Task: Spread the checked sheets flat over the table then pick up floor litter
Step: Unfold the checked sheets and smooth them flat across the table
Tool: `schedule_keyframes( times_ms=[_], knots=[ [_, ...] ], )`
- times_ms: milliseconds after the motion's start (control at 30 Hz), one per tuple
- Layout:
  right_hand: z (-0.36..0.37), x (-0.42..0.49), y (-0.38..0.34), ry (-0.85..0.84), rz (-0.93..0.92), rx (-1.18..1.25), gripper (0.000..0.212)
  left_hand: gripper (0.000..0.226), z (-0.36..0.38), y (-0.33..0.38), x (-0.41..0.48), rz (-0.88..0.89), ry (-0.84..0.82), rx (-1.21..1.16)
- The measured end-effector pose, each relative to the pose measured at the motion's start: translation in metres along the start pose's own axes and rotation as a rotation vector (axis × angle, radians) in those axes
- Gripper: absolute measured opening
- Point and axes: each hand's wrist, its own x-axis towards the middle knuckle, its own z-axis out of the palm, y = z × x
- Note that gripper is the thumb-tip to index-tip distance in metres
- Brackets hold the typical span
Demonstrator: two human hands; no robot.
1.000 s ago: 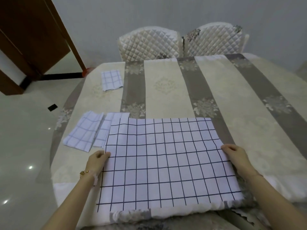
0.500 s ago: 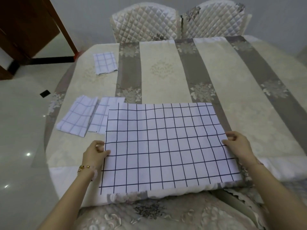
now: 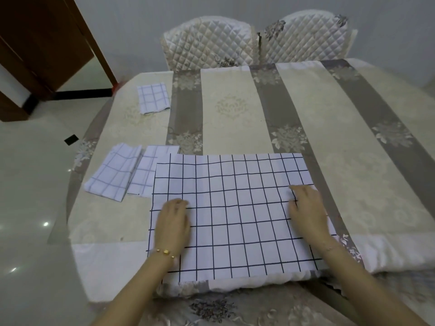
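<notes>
Both hands lie flat, fingers straight, gripping nothing: left hand point(image 3: 173, 222) and right hand point(image 3: 306, 214) press the spread checked sheet point(image 3: 235, 208) at the table's point(image 3: 235, 118) near edge. One folded sheet point(image 3: 150, 171) is partly covered by its far-left corner; dark floor scrap point(image 3: 70, 139) too small to identify.

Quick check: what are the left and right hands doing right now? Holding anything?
Left hand: open, resting palm down on the spread checked sheet, gripping nothing.
Right hand: open, resting flat on the same sheet near its right edge.
</notes>
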Motion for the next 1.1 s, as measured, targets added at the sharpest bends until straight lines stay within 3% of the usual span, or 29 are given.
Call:
schedule_keyframes(
  times_ms=[100,167,300,433,567,733,800,1000,1100],
  knots=[
    [0.032,-0.004,-0.032,-0.164,-0.228,-0.004,0.042,0.040,0.023,0.038,0.015,0.275,-0.070,-0.070],
    [0.048,-0.003,-0.039,-0.275,-0.323,-0.061,0.051,0.031,0.036,0.046,0.026,0.349,-0.130,-0.072],
    [0.060,-0.004,-0.015,-0.322,-0.306,-0.199,0.065,0.058,0.049,0.016,0.033,0.196,-0.255,0.129],
    [0.055,0.000,0.009,-0.325,-0.156,-0.207,0.066,0.059,0.045,-0.019,0.034,0.063,-0.276,0.171],
    [0.053,0.009,0.009,-0.310,-0.083,-0.203,0.072,0.060,0.042,-0.022,0.033,0.049,-0.277,0.184],
    [0.062,0.045,-0.020,-0.370,-0.345,-0.201,0.073,0.061,0.044,-0.022,0.033,0.058,-0.245,0.175],
    [0.067,0.064,-0.020,-0.373,-0.372,-0.220,0.071,0.061,0.046,-0.024,0.034,0.062,-0.219,0.173],
    [0.057,0.108,0.034,-0.278,-0.100,-0.223,0.073,0.061,0.047,-0.024,0.033,0.085,-0.199,0.155],
    [0.055,0.112,0.043,-0.248,-0.062,-0.228,0.072,0.058,0.044,-0.019,0.036,0.092,-0.162,0.152]
  ],
)
